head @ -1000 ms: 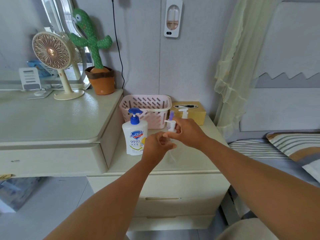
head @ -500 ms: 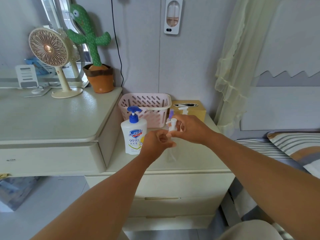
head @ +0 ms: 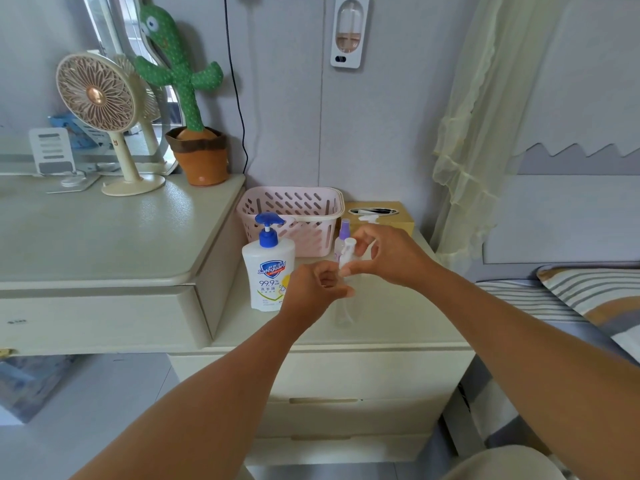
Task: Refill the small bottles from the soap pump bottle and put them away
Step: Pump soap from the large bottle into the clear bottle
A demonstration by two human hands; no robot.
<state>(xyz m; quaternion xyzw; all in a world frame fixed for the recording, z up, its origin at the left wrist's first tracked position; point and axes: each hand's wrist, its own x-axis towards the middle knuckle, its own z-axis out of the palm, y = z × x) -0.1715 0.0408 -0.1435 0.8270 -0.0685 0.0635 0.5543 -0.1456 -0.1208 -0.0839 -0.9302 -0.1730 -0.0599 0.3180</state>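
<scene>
The left hand is clenched round the neck of a small clear plastic bottle standing on the glossy cream nightstand; the right hand pinches its white pump top; left stands a white soap pump bottle with blue nozzle; beyond, a slotted pink plastic basket.

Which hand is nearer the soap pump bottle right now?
Left. The left hand sits just right of the soap pump bottle, nearly touching it; the right hand is farther right, beyond the left one.
</scene>
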